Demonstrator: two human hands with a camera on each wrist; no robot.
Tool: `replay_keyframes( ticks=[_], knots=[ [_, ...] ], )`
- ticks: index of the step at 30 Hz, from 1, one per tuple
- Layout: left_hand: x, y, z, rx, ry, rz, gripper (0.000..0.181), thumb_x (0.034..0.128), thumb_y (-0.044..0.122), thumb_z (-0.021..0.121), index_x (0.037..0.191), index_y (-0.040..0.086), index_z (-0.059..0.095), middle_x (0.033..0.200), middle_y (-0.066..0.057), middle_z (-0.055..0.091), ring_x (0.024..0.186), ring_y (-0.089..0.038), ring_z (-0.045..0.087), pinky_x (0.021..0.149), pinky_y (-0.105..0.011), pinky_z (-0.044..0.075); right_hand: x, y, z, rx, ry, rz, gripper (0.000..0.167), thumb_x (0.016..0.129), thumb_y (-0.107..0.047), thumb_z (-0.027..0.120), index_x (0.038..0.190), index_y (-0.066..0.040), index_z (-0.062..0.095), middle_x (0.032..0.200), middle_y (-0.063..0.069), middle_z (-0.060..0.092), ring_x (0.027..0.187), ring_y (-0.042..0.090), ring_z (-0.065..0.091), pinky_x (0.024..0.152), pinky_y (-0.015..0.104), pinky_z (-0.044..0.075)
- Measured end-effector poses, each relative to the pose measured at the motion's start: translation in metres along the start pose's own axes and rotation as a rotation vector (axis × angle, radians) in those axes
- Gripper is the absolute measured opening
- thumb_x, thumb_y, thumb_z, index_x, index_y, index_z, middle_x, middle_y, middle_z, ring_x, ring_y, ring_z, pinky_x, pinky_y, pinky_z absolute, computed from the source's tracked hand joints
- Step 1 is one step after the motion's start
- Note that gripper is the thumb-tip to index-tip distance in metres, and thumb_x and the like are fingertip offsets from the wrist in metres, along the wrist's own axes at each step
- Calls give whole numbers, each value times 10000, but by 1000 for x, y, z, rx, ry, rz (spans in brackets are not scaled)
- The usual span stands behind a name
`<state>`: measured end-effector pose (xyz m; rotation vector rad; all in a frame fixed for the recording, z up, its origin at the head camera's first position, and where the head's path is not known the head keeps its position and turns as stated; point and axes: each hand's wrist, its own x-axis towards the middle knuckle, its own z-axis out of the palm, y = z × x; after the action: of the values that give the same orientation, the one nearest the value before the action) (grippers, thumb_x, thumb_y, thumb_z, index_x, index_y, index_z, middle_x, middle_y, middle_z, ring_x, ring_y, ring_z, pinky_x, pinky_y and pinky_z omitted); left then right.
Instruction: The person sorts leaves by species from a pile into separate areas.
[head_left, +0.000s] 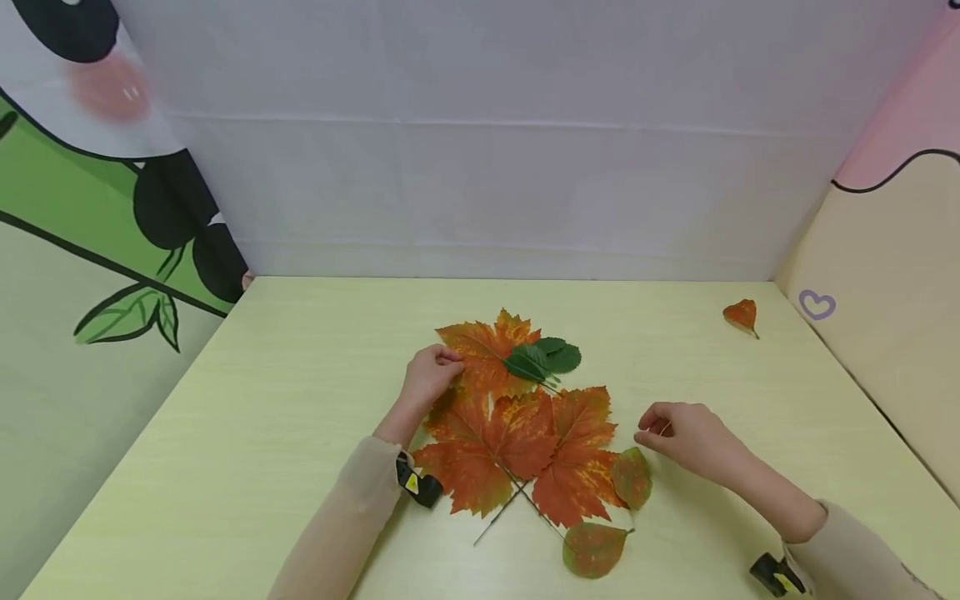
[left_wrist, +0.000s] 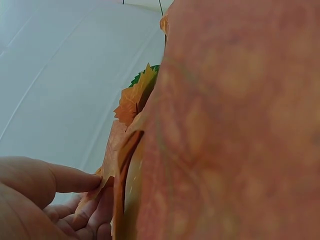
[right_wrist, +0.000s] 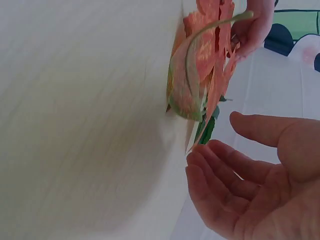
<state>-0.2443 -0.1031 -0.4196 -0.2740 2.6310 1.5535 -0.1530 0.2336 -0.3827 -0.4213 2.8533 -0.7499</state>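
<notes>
My left hand (head_left: 431,379) pinches the left edge of the upper orange leaf (head_left: 480,354) between thumb and fingers; the left wrist view shows that pinch, with a blurred leaf (left_wrist: 235,120) filling its right side. Green leaves (head_left: 564,358) lie on the upper leaf's right side. Below it, large orange-red leaves (head_left: 465,442) overlap, their stems crossing. My right hand (head_left: 697,437) hovers right of the cluster with loosely bent fingers, holding nothing. Nearest to it is a green-red leaf (head_left: 632,478); another (head_left: 594,550) lies below.
A small orange-brown leaf (head_left: 741,314) lies at the back right of the pale table (head_left: 225,450). Behind the table hangs a plain white sheet (head_left: 480,183), with printed panels at the left and right sides.
</notes>
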Motion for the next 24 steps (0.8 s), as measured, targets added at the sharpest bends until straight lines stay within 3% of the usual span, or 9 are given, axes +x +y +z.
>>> replay_keyframes(
  ticks=[10, 16, 24],
  knots=[
    [1, -2, -1, -41, 2, 21, 114, 867, 120, 599, 951, 43, 591, 850, -96, 609, 734, -210, 522, 620, -287, 413, -16, -25, 15, -76, -74, 27, 406, 753, -395, 698, 957, -49, 643, 856, 22, 625, 738, 145, 572, 630, 317, 462],
    [1, -1, 0, -26, -6, 1, 155, 876, 129, 589, 998, 33, 597, 914, -120, 626, 764, -202, 537, 621, -258, 410, -19, -32, 25, -167, -74, 53, 555, 661, -498, 737, 981, -58, 627, 812, -11, 550, 679, 124, 479, 586, 301, 412],
    [-1, 0, -1, -20, -2, -9, 157, 875, 131, 589, 997, 32, 594, 905, -118, 625, 731, -189, 513, 597, -245, 394, -23, -37, 26, -217, -92, 46, 577, 566, -329, 836, 1035, -66, 626, 874, -14, 565, 735, 127, 525, 616, 326, 462]
  ],
)
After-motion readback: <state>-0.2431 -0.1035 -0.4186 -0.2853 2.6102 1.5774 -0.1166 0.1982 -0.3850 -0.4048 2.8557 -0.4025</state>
